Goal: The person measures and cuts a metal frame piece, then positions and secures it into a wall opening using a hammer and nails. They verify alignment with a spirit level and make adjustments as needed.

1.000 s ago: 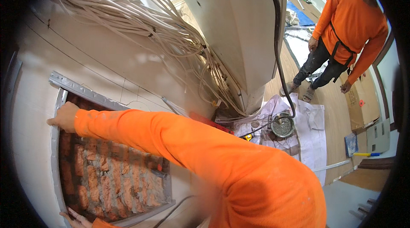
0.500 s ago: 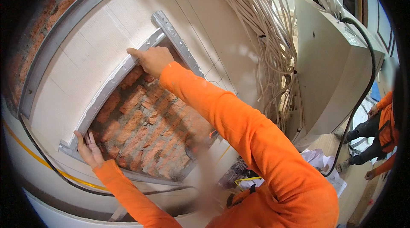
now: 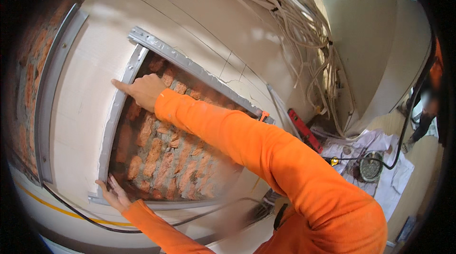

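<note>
A grey metal profile (image 3: pixel 110 128), smeared with white paste along its outer edge, forms one side of a frame around an opening that exposes rough brick (image 3: pixel 164 159). My right hand (image 3: pixel 145 91) grips it near the upper corner, one digit stretched across its face and the others curled over the inner edge. At the lower end, my left hand (image 3: pixel 115 196) holds the same profile, thumb outside and fingers inside the opening. A second metal profile (image 3: pixel 190 64) runs along the top, meeting the first at the corner.
White cables (image 3: pixel 304 30) hang in a bundle beside a pale cabinet (image 3: pixel 363 40). A red spirit level (image 3: pixel 305 130) leans near the frame's right end. A round container (image 3: pixel 370 167) rests on white sheeting (image 3: pixel 396 178). A black cable (image 3: pixel 407 125) loops down; another person (image 3: pixel 425 111) stands far right.
My view has turned, so the frame appears lower and more tilted. The spirit level and round container have come into sight. Both hands stay on the same profile.
</note>
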The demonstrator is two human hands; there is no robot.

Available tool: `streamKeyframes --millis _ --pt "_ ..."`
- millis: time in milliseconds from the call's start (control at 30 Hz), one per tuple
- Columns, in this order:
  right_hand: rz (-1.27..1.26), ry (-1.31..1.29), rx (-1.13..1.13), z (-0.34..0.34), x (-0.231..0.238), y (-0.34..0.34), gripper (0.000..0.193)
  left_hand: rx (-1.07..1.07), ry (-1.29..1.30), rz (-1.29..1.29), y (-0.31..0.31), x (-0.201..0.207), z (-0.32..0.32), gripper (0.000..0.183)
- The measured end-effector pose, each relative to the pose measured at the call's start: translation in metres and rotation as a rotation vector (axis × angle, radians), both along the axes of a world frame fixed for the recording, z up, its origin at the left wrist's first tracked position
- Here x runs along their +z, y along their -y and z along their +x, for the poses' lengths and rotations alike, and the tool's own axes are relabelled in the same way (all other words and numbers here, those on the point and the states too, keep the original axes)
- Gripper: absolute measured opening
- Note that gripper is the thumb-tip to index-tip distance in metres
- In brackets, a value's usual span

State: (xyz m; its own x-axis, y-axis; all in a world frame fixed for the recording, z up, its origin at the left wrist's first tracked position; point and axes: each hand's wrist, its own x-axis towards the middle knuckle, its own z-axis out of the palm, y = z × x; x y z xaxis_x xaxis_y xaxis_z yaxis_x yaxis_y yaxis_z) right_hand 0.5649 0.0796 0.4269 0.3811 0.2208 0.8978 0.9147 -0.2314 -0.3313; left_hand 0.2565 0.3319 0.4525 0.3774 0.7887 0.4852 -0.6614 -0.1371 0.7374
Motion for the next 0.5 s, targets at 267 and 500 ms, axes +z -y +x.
streamKeyframes --millis 267,500 --pt "0.145 -0.037 0.091 0.001 -0.009 -0.011 0.072 0.096 0.008 -0.09 0.015 0.011 -0.004 0.062" --pt "0.294 0.002 0.135 0.008 -0.014 -0.018 0.066 0.049 0.016 -0.087 0.003 0.015 -0.013 0.058"
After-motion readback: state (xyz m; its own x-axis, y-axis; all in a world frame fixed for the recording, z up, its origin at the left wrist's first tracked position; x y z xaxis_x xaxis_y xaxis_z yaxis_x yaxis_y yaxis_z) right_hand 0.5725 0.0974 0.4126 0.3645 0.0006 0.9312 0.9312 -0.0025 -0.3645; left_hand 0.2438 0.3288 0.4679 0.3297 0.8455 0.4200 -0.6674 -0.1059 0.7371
